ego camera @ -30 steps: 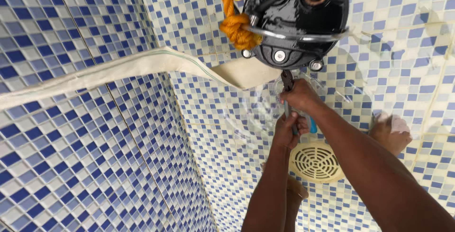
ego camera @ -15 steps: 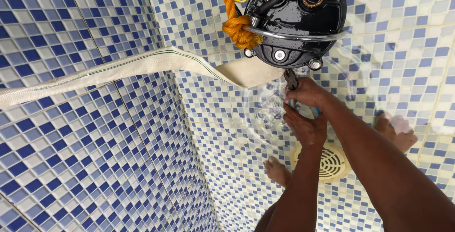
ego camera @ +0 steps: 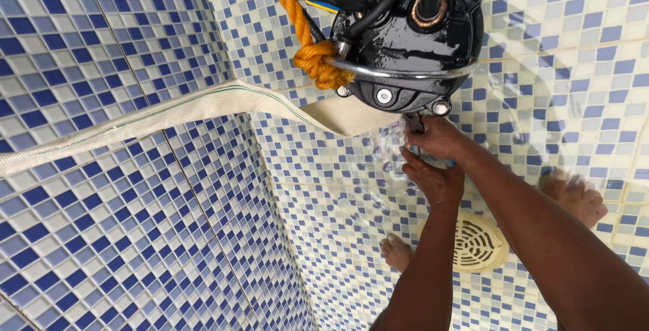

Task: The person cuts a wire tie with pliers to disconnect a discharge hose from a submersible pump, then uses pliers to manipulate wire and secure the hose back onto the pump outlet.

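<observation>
Two bare forearms come in from the lower right; no sleeves, no gloves, no watch or bands visible on either wrist.

Left hand [ego camera: 434,181]: bare, no rings seen on the parts that show.

Right hand [ego camera: 439,138]: bare as well, knuckles uncovered, fingers partly hidden.

Right forearm is the broader shape in view, filling the lower right corner.

Two bare feet show lower in the scene, no shoes or sandals: left foot [ego camera: 396,252], right foot [ego camera: 576,196], toes blurred under rippling water.
</observation>
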